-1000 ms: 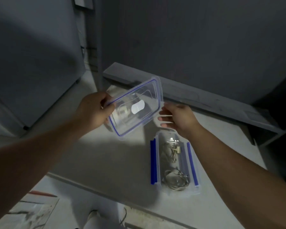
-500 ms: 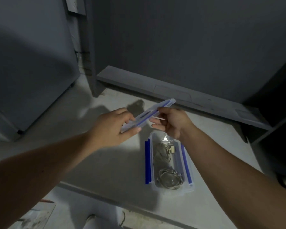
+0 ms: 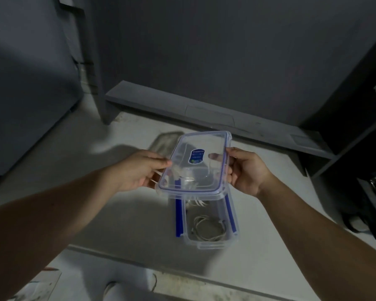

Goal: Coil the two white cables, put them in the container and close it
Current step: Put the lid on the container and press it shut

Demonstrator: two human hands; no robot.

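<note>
Both hands closed on a clear lid point(image 3: 195, 164), one at each long side. Left hand point(image 3: 137, 170) pinching the left edge, thumb on top near the rim, fingers curled beneath. Right hand point(image 3: 245, 170) clamped on the right edge, thumb tip lying over the top surface and showing through the plastic, fingers wrapped under. Lid held roughly level, top face up, blue label point(image 3: 197, 156) near its middle, thin blue seal line running round just inside the rim. Held in the air above the far end of the container point(image 3: 213, 242), not touching it; near half of the container uncovered.

Container standing open on the pale tabletop point(image 3: 117, 224), long axis pointing away, blue clip flaps point(image 3: 178, 218) folded down along both long sides. Inside, near end: one coiled white cable point(image 3: 208, 229) lying flat on the floor. Further in, partly under the lid: second white cable point(image 3: 195, 203), its shape blurred through the plastic, coil not clear.

Bare tabletop left and right of the container, also in front up to the table's near edge. Grey ledge point(image 3: 204, 114) running across behind, well apart from the lid. Dark shelving point(image 3: 356, 148) at far right, away from the right forearm.
</note>
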